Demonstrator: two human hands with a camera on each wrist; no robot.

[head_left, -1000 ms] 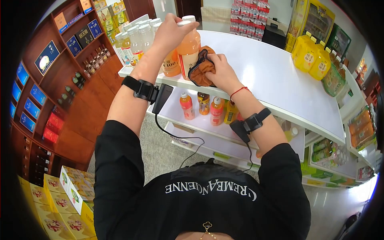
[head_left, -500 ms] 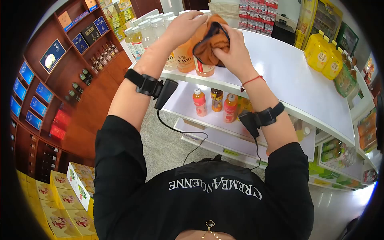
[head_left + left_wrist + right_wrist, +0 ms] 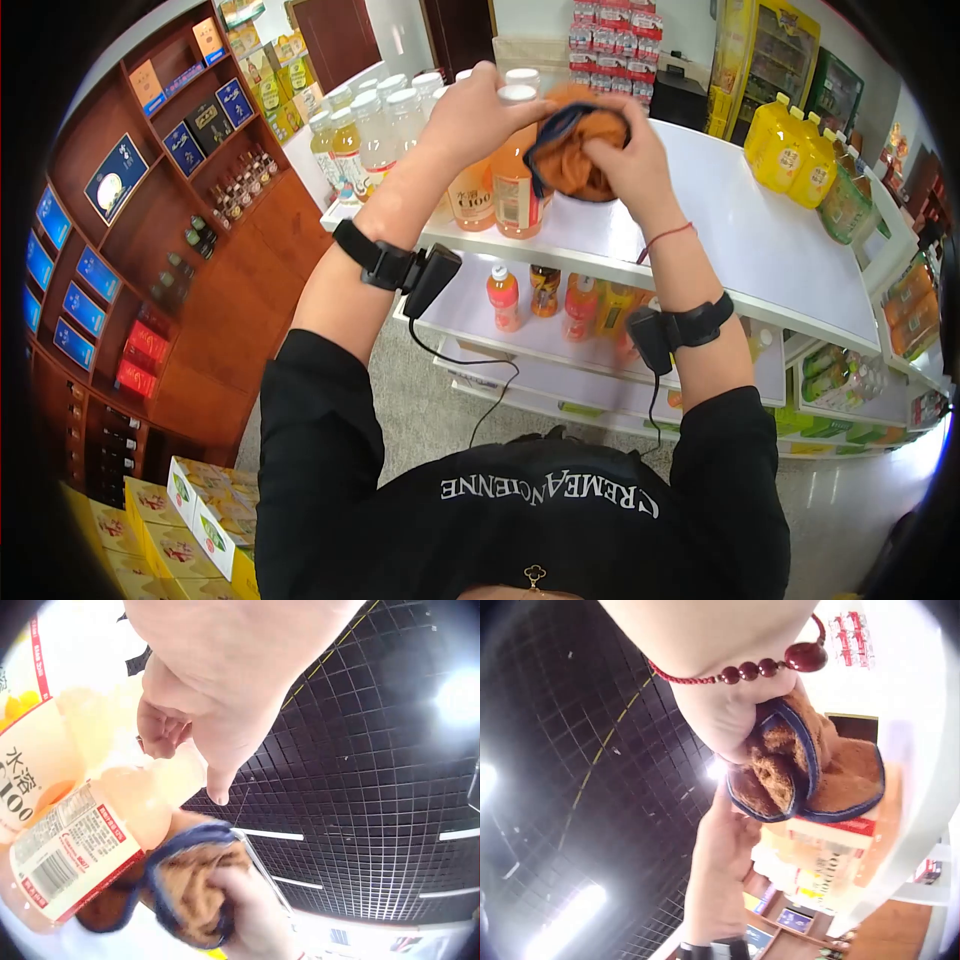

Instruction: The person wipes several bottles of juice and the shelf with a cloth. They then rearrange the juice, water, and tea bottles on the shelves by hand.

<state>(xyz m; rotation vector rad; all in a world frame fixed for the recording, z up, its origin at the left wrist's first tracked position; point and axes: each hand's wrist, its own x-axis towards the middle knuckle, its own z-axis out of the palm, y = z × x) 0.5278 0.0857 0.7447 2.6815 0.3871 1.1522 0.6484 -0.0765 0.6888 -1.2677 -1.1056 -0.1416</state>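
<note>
1. Orange cloth (image 3: 577, 168), bunched in the grip of the right hand (image 3: 642, 165), sits at the right side of the near bottle (image 3: 517, 192); from my remote post I cannot tell how firmly it touches.
2. The left hand (image 3: 475, 118) pinches that bottle's cap between thumb and curled fingers.
3. Long axis upright on the white shelf (image 3: 740, 210), the bottle stands below the left hand, left of the right.

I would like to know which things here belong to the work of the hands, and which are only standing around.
In use:
- brown-orange cloth, held in the right hand
- front orange bottle, with the left hand at its neck

Only standing around:
- yellow jugs
- pink bottles below
- yellow boxes
- stacked red packs
</note>
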